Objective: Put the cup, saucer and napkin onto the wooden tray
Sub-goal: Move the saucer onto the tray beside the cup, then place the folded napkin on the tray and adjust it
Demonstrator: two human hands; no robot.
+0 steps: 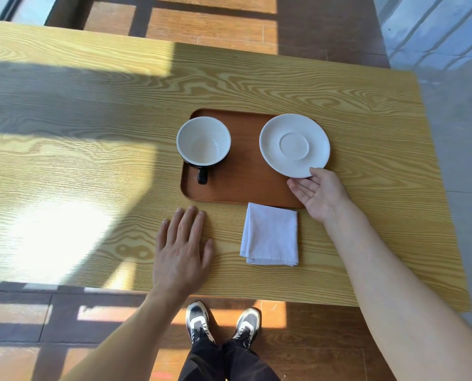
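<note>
A brown wooden tray (245, 185) lies mid-table. A cup (203, 141), white inside and black outside, stands upright on the tray's left part with its handle toward me. The white saucer (294, 145) is over the tray's right end, and its right rim reaches past the tray edge. My right hand (321, 192) is palm up at the saucer's near rim, thumb on the rim and fingers just under it. A folded white napkin (270, 233) lies on the table in front of the tray, its far edge touching the tray. My left hand (181, 248) rests flat on the table, left of the napkin.
The yellow wood-grain table (92, 160) ends close to me, with my shoes (223, 323) on the brown plank floor below. Strong sunlight falls on the table's left side. A grey floor strip runs along the right.
</note>
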